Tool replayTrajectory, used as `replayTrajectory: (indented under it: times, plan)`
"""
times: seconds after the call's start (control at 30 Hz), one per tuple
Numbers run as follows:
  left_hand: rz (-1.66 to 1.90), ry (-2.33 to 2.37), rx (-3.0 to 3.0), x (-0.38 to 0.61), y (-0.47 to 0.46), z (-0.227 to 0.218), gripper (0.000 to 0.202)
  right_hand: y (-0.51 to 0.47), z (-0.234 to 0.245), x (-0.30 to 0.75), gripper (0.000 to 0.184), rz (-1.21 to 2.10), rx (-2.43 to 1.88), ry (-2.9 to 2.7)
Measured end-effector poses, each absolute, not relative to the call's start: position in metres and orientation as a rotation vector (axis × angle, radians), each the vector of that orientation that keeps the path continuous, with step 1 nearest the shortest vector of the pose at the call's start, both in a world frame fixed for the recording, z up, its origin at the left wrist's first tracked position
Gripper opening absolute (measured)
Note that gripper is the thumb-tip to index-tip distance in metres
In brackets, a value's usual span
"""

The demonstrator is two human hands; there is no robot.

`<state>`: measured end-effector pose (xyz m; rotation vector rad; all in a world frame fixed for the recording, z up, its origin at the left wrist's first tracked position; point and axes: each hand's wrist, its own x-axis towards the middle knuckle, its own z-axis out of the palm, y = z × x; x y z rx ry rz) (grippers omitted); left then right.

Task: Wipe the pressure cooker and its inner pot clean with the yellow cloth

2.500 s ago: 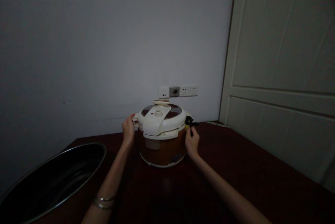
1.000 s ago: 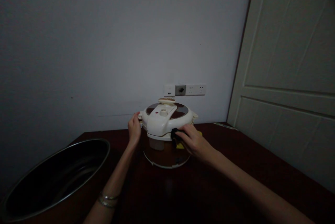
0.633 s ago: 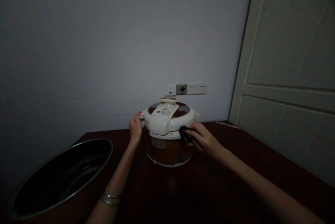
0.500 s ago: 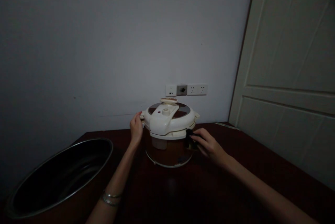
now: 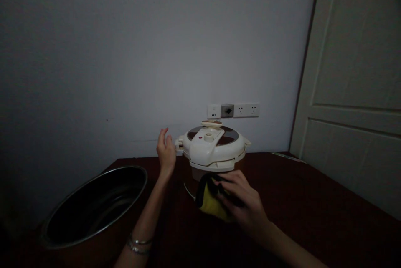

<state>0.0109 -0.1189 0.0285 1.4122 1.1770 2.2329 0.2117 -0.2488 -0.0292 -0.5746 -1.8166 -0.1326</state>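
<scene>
A cream-lidded brown electric pressure cooker (image 5: 216, 147) stands on a dark wooden table (image 5: 300, 205) near the wall. My right hand (image 5: 242, 203) presses a yellow and black sponge (image 5: 210, 198) against the cooker's lower front, fingers closed on it. My left hand (image 5: 166, 153) hovers just left of the lid's side handle with its fingers apart, holding nothing. A bracelet sits on my left wrist.
A large dark metal basin (image 5: 94, 205) sits on the table at the left. Wall sockets (image 5: 233, 110) are mounted behind the cooker. A cream panelled door (image 5: 357, 92) fills the right side.
My right hand has moved the sponge from the cooker's right side down to its lower front. My left hand has let go of the lid handle and opened.
</scene>
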Motion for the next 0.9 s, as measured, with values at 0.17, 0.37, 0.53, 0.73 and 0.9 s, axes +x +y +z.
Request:
replayTrajectory:
  times: [0.17, 0.37, 0.53, 0.73, 0.9]
  plan:
    - [1.728, 0.670, 1.568, 0.041, -0.197, 0.047, 0.027, -0.257, 0.006, 0.208, 0.018, 0.192, -0.684, -1.468]
    - [1.014, 0.510, 1.589, 0.066, -0.245, 0.036, 0.034, -0.259, 0.023, 0.208, 0.016, 0.226, -0.651, -1.431]
    - [0.992, 0.842, 1.628, 0.033, -0.238, 0.047, 0.025, -0.252, 0.013, 0.224, 0.022, 0.294, -0.657, -1.531]
    - [1.600, 1.546, 1.703, -0.065, -0.151, 0.083, 0.012, -0.227, -0.022, 0.276, 0.027, 0.385, -0.895, -1.400]
    - [1.533, 1.698, 1.644, -0.070, -0.076, 0.057, 0.013, -0.203, -0.071, 0.301, 0.034, 0.458, -1.023, -1.356]
